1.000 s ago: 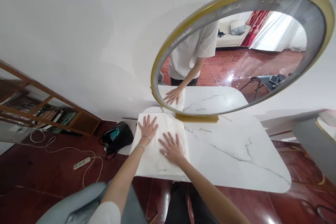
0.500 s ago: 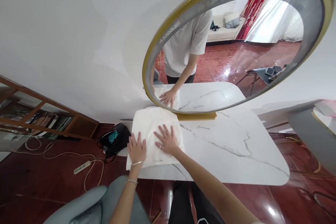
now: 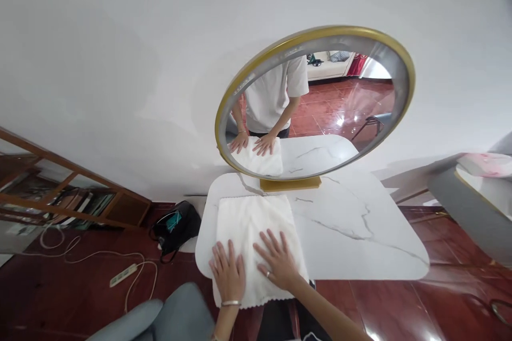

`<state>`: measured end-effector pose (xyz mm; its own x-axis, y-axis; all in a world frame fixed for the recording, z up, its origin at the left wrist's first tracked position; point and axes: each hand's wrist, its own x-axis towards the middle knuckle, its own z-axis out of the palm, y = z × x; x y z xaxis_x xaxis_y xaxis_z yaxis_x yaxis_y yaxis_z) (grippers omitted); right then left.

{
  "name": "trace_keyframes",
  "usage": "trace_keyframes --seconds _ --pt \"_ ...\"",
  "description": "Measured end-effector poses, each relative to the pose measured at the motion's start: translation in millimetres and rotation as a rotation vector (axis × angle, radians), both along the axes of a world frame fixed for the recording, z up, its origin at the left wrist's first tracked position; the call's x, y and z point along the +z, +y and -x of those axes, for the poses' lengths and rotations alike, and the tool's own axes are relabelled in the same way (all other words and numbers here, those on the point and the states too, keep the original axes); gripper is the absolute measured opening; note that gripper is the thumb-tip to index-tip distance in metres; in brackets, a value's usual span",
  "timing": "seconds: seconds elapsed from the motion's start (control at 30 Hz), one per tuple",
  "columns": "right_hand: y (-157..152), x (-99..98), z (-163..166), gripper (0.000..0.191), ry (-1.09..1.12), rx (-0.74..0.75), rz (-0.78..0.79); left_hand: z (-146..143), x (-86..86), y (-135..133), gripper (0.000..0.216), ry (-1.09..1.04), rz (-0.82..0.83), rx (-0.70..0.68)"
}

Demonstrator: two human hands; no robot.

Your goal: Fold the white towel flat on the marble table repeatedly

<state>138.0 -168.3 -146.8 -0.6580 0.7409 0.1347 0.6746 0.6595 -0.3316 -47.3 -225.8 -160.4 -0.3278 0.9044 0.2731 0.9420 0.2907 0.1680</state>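
Observation:
A white cloth [image 3: 256, 218] with a scalloped edge lies spread on the left part of the white marbled table [image 3: 344, 224], its lower end hanging past the front edge. My left hand [image 3: 228, 273] rests flat on the cloth's left side, fingers stretched out. On the cloth's right side my right hand [image 3: 279, 262], wearing a ring, lies flat with its fingers spread. Behind the cloth stands a round gold-framed mirror [image 3: 308, 112] on a gold base [image 3: 290, 184], reflecting both hands and the cloth.
Left of the table, a black bag [image 3: 178, 226] sits near the floor. A white power strip [image 3: 123, 275] and its cable lie on the red tiles. A wooden cabinet [image 3: 128, 208] lines the left wall. Grey chairs [image 3: 176, 314] stand at lower left and at right [image 3: 460, 202].
Both hands and the cloth have slid toward me and slightly right, away from the table's back left corner. The camera view has shifted, so the mirror appears smaller and lower.

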Motion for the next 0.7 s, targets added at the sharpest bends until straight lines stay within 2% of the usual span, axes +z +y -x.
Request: trace_keyframes --seconds 0.13,0.27,0.4,0.7 --pt "-6 -2.6 -45 0.059 -0.040 -0.128 -0.054 -38 -2.2 12 0.059 -0.057 0.024 -0.111" --pt "-4 -3.5 -59 0.059 -0.063 -0.150 -0.059 -50 -2.0 22 0.058 -0.071 0.015 -0.160" --pt "3 -5.3 -38 0.059 -0.057 -0.134 -0.056 -31 0.5 24 0.055 -0.054 0.007 -0.147" --pt "16 -4.6 45 0.056 -0.022 -0.005 0.002 34 2.7 14 0.054 -0.039 -0.039 0.005"
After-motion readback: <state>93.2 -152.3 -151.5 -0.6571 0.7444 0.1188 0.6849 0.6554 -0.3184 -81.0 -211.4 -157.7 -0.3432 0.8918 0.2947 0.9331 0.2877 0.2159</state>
